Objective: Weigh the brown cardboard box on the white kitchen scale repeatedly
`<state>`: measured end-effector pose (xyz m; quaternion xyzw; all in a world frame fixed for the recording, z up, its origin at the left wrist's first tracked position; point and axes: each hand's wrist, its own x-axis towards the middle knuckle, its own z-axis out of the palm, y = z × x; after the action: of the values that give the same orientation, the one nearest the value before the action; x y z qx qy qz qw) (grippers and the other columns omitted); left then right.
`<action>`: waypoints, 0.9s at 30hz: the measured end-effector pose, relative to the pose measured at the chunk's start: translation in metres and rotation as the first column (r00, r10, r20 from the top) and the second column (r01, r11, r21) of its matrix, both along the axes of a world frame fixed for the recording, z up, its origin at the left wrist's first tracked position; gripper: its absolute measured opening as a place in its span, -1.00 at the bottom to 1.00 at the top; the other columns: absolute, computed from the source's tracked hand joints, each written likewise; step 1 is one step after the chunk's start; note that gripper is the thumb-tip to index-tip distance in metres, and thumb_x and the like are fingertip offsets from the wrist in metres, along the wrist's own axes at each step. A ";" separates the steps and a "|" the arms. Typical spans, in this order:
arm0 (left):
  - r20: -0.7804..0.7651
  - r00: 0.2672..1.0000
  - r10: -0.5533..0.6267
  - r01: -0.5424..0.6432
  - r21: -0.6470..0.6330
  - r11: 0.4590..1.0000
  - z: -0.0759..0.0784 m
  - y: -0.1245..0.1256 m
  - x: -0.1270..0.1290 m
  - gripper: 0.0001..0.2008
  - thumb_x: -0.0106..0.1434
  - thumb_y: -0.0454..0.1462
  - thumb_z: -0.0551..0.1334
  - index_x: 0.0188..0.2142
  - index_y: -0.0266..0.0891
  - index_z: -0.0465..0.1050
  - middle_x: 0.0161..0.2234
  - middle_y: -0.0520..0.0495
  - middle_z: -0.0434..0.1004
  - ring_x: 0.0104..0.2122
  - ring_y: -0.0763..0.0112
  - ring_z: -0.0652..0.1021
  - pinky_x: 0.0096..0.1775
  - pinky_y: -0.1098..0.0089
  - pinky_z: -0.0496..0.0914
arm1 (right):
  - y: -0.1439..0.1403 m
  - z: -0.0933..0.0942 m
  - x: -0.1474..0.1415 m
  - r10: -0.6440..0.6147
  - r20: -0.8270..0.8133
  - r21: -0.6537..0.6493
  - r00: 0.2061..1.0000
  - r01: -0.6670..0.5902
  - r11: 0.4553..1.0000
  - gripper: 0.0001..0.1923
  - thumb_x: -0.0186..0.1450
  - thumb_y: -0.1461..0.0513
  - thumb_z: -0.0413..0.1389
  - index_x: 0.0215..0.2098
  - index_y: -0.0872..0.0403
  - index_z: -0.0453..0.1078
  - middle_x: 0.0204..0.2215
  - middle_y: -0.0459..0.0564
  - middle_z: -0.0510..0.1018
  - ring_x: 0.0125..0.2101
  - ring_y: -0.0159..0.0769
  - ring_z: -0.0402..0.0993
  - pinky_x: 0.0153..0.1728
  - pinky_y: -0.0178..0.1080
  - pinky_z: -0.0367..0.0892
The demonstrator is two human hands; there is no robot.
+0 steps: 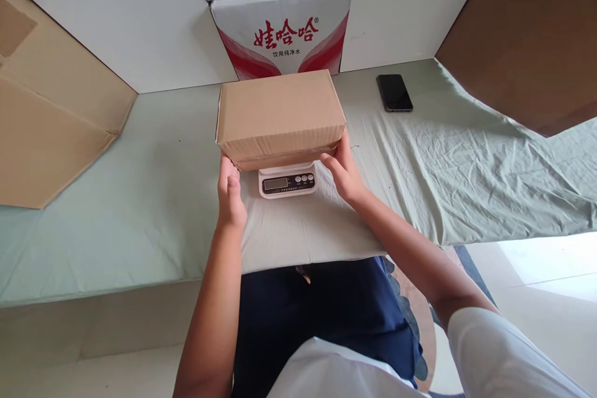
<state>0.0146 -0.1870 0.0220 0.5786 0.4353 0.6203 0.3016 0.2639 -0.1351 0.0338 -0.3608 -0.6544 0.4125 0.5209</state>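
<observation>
A closed brown cardboard box [280, 115] sits on top of a small white digital scale [288, 183] in the middle of the table. My left hand [230, 191] touches the box's lower left front corner. My right hand [344, 169] grips its lower right front corner, fingers under the edge. The scale's display and buttons show just below the box, between my hands. Most of the scale's platform is hidden by the box.
A pale green cloth [140, 199] covers the table. A black phone [394, 92] lies at the back right. A white carton with red print [284, 31] stands behind the box. Large brown cardboard boxes stand at left [46, 130] and right [536, 37].
</observation>
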 end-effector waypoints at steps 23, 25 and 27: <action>0.031 0.997 -0.072 0.071 0.013 0.997 0.029 0.021 -0.005 -0.09 0.18 0.45 -0.02 0.35 0.11 0.29 0.44 0.01 0.23 0.53 0.02 0.03 0.49 0.00 0.02 | 0.013 0.016 -0.012 -0.062 -0.063 0.019 0.996 0.064 0.998 -0.16 0.31 -0.29 -0.03 0.44 -0.27 -0.13 0.38 -0.01 0.23 0.39 0.11 0.15 0.44 0.30 0.13; 0.029 0.993 -0.112 0.111 0.028 0.993 0.039 0.044 -0.012 -0.07 0.14 0.46 0.02 0.33 0.08 0.33 0.43 0.02 0.24 0.53 0.05 0.01 0.50 0.05 -0.02 | 0.036 0.023 -0.012 -0.084 -0.033 0.076 0.996 0.086 0.993 -0.15 0.31 -0.32 -0.07 0.45 -0.28 -0.16 0.41 -0.05 0.18 0.44 0.11 0.07 0.46 0.31 0.07; 0.047 0.988 -0.144 0.145 -0.010 0.989 0.045 0.077 -0.020 -0.11 0.16 0.45 0.03 0.30 0.08 0.36 0.42 0.01 0.27 0.52 0.09 0.05 0.50 0.09 -0.01 | 0.067 0.029 -0.016 -0.095 -0.002 0.112 0.995 0.095 0.989 -0.16 0.32 -0.33 -0.10 0.45 -0.31 -0.18 0.43 -0.11 0.15 0.48 0.07 -0.01 0.50 0.28 0.00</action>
<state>-0.0051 -0.1101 0.0671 0.5922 0.3893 0.6070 0.3595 0.2484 -0.0676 0.0623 -0.3625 -0.6595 0.3494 0.5583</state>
